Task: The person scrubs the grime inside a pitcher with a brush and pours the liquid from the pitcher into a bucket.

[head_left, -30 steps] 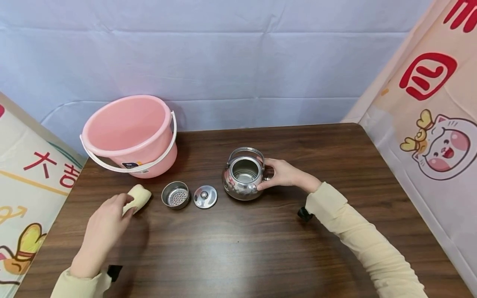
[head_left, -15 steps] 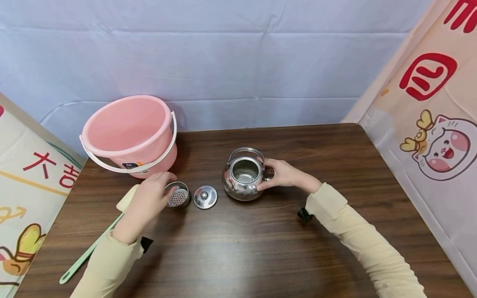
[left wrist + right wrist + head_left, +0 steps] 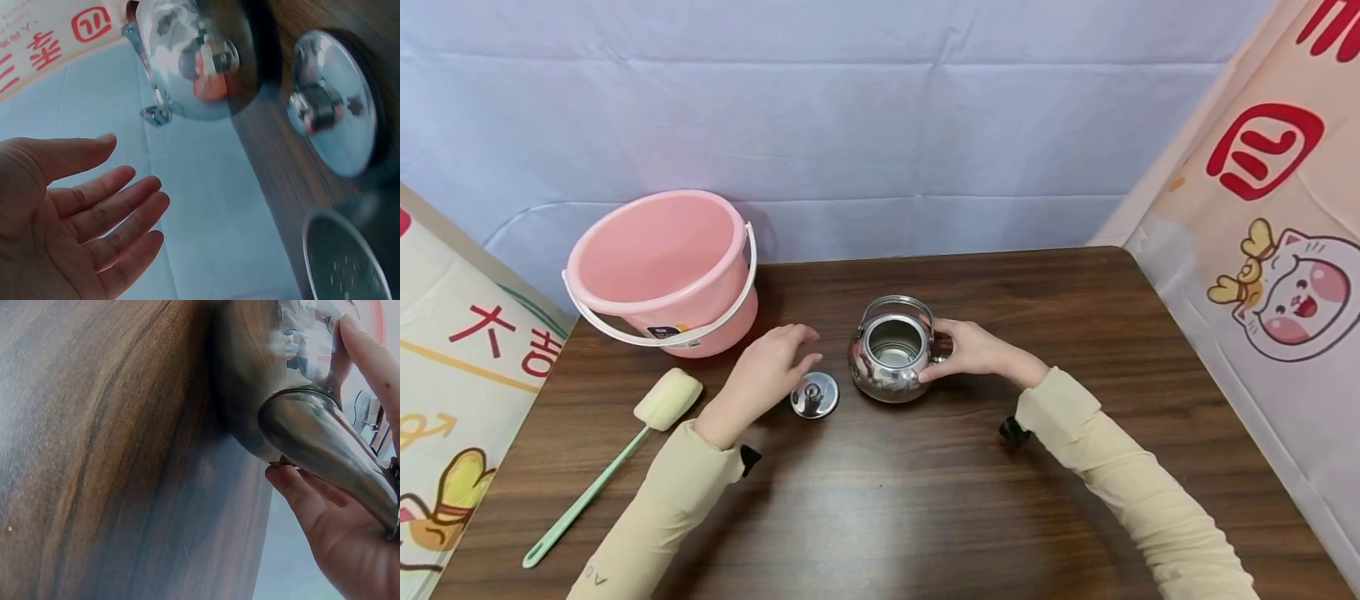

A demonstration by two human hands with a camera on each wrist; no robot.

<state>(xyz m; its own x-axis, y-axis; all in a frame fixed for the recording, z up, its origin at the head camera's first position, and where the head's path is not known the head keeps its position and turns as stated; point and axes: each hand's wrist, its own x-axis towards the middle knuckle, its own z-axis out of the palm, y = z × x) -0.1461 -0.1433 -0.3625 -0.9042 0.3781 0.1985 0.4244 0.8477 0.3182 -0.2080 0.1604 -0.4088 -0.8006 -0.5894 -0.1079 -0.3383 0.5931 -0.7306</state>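
A small steel teapot (image 3: 886, 385) stands upright and uncovered on the table, its wire handle raised. My right hand (image 3: 967, 350) grips it at the side, thumb and fingers on either side of the spout (image 3: 325, 440), as the right wrist view shows. My left hand (image 3: 762, 377) hovers with nothing in it, fingers loosely extended, just left of the round steel lid (image 3: 815, 397), which lies knob up. Beneath that hand is the perforated steel strainer (image 3: 337, 259), covered in the head view but showing at the lower right of the left wrist view.
At the back left stands a pink bucket (image 3: 715, 287) with its white handle hanging in front. A sponge brush (image 3: 667, 400) with a long green handle lies at the left of the wooden table (image 3: 880, 517). Cloth backdrops (image 3: 850, 125) hang behind and beside the table.
My left hand has let go of the sponge brush, now lying on the table, and moved right across the strainer towards the lid. The right hand stays on the teapot.
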